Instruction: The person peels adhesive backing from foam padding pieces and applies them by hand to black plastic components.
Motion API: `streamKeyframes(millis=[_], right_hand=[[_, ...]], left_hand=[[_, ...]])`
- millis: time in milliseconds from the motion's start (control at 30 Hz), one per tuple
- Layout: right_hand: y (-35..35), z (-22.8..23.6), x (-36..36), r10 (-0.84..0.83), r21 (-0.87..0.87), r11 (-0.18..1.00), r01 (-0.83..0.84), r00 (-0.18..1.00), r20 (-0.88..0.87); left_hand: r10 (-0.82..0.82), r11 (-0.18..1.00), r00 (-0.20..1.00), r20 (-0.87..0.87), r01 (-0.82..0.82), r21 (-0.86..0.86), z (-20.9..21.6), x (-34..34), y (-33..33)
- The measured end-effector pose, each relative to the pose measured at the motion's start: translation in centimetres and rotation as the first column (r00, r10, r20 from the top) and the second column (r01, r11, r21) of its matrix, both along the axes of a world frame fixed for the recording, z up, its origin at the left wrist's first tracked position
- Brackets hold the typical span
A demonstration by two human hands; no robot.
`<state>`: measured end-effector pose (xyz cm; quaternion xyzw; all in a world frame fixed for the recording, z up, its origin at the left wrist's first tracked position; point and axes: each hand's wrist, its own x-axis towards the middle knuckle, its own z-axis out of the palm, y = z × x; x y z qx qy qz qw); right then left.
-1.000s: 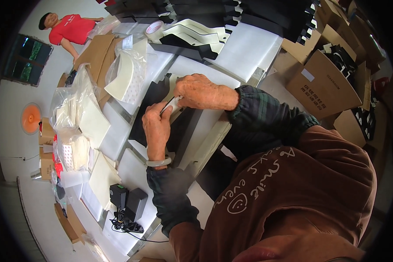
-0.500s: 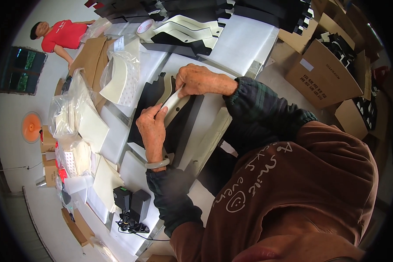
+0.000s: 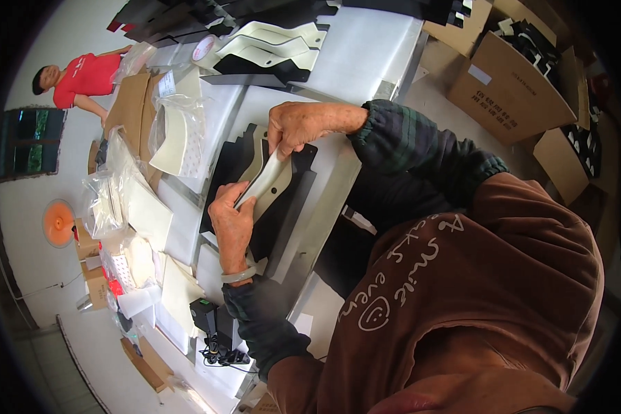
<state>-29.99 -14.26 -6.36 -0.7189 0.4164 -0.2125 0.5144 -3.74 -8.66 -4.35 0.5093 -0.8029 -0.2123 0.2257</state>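
Between my hands runs a narrow cream wavy strip (image 3: 264, 181) with a dark edge. My left hand (image 3: 232, 222) is closed on its near end, thumb and fingers pinching it. At its far end my right hand (image 3: 293, 128) is closed too, with fingers curled over the strip. Close beneath them lies a cream wavy-edged piece (image 3: 277, 188) with a dark hole. Black notched sheets (image 3: 225, 165) lie under that piece and stick out on both sides. Whether the strip touches the piece below, I cannot tell.
Joined cream and black wavy parts (image 3: 272, 45) lie beyond my hands beside a tape roll (image 3: 203, 48). Bagged cream sheets (image 3: 176, 134) and a black power adapter (image 3: 203, 314) are on the left. Cardboard boxes (image 3: 514, 90) stand right. Another person (image 3: 86, 79) stands far left.
Both hands keep their hold on the strip and are a little farther apart, with more of it showing between them. The whole view has shifted slightly.
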Motion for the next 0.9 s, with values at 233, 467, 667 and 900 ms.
streamKeyframes(millis=[233,467,667,900], right_hand=[[0.7,-2.8,-0.1,-0.09,0.159,0.986,0.039,0.942,0.324],[1.5,-2.8,0.0,0.001,-0.452,0.889,0.08,0.985,0.175],[3.9,-2.2,-0.7,-0.126,-0.448,0.886,0.12,0.992,0.016],[6.2,-3.2,-1.9,-0.036,-0.535,0.843,0.052,0.999,0.039]], left_hand=[[0.032,0.993,0.999,0.022,-0.034,0.112,1.4,-3.6,1.5],[0.248,0.966,0.963,0.1,-0.254,0.05,0.1,-6.1,2.5],[0.243,0.961,0.964,0.11,-0.255,0.107,0.5,-5.9,3.1],[0.158,0.982,0.985,0.067,-0.164,0.095,1.2,-5.9,4.3]])
